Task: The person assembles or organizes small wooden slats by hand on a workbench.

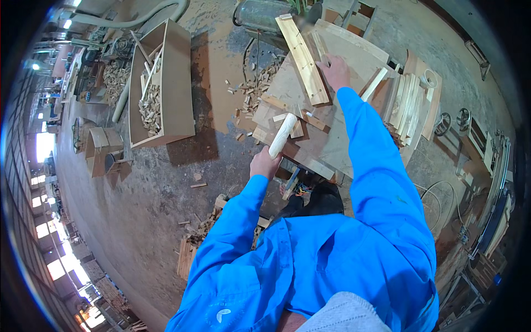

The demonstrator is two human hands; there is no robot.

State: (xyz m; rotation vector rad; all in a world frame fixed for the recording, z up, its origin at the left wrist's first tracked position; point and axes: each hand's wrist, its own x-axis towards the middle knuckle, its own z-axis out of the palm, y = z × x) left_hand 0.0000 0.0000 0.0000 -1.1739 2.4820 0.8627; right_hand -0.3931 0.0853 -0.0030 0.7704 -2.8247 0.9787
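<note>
My left hand (265,164) is closed around the lower end of a pale, thick, round wooden stick (282,136), which tilts up and away over the near edge of the worktable. My right hand (335,72) reaches far across the tabletop (343,127), its fingers bent at the near end of a narrow wooden strip (319,44). Directly left of those fingers lies a long light board (303,61) with a row of small dark marks or holes. Short wooden offcuts (314,120) lie between the two hands.
Stacked wooden strips (405,105) and a tape roll (428,78) lie on the table's right side. A large open wooden box (176,88) with offcuts stands on the floor at left. Scraps (260,83) litter the floor beside the table; hoses (442,191) lie at right.
</note>
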